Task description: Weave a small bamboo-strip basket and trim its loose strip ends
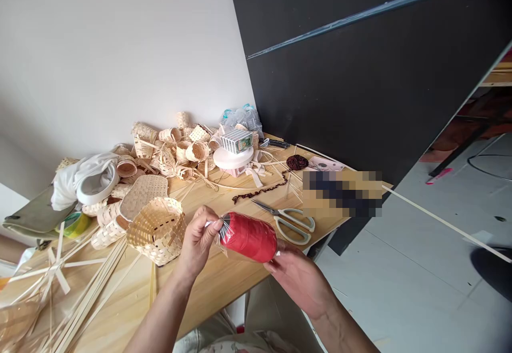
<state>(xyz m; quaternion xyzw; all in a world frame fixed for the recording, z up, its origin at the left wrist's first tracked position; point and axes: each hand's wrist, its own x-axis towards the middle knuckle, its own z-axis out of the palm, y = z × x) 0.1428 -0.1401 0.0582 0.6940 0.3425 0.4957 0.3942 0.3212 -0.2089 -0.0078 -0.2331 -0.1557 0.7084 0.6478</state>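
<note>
Tilted in front of me is a red spool of cord [250,237] in clear plastic wrap. My left hand [202,241] is closed, pinching the gathered plastic at the spool's left end. With curved fingers partly hidden behind it, my right hand [300,278] holds the spool's right end from below. Scissors [294,222] with pale handles lie on the wooden table just beyond the spool, blades slightly apart. To the left of my left hand stands a woven basket [158,225], upright with its mouth facing up.
Small woven baskets [198,150] pile up along the wall. Long flat strips [94,283] cover the left of the table [212,294]. A dark chain-like cord [264,187] runs to a dark yarn ball [297,162]. A black panel [340,91] borders the right side.
</note>
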